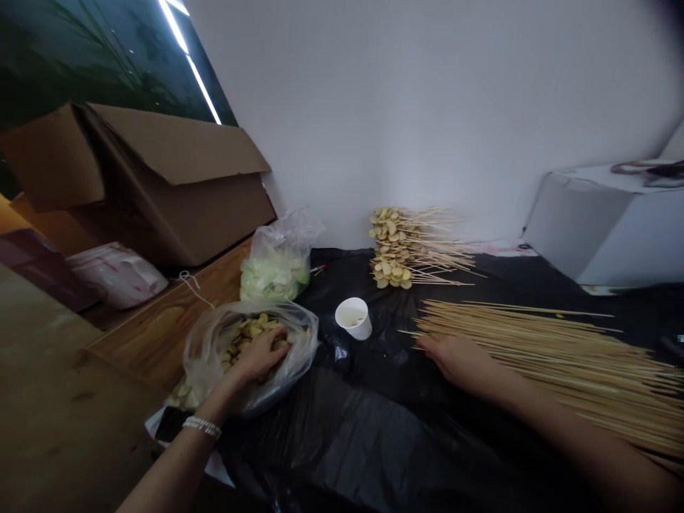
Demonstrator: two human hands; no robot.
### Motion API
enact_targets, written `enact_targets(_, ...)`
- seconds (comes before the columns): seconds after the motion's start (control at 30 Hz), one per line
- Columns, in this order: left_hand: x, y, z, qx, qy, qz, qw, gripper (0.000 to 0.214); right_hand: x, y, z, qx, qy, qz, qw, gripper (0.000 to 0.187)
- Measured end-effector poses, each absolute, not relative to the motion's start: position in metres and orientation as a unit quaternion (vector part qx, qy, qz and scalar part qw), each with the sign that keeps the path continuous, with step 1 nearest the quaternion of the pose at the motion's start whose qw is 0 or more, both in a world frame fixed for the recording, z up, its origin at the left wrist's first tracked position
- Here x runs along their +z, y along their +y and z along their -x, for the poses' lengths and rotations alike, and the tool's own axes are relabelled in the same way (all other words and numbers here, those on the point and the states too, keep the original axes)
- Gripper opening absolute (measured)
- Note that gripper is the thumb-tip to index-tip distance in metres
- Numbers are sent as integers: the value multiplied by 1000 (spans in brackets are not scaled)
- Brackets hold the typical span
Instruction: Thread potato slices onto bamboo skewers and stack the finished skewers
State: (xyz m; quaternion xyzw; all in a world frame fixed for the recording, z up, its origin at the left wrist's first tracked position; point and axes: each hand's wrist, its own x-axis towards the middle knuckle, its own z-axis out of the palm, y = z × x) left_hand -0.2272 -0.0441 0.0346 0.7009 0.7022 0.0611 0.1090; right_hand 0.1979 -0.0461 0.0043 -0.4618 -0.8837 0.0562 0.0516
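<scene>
My left hand (266, 354) reaches into an open clear plastic bag (304, 320) of pale yellow slices (251, 331), which look like potato. Its fingers are curved and apart over the slices, with some tips hidden. On the right, my right hand (454, 360) is at the near left end of a wide spread of bamboo skewers (534, 342). Its fingertips are pinched around a skewer (407, 332) whose end sticks out to the left. Between my hands stands a white paper cup (357, 326), tilted in view, with a little something inside.
Filled skewers (392, 246) are stacked by the wall. A knotted bag of pale green pieces (275, 267) stands behind the slices. Black plastic sheeting (342, 427) covers the table. A cardboard box (197, 206) is at the left, a white box (603, 221) at the right.
</scene>
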Motion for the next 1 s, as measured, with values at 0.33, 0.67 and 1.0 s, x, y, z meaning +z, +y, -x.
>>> enact_targets(0.33, 62, -65, 238, -64, 679, -718, 138, 74, 7, -48, -197, 48, -880, 471, 38, 29)
enact_targets(0.67, 49, -73, 237, -57, 694, -711, 96, 71, 4, -47, -198, 58, -881, 468, 49, 27)
enact_targets(1.0, 50, -83, 221, -44, 713, -696, 74, 61, 0, -45, -198, 59, -878, 473, 44, 27)
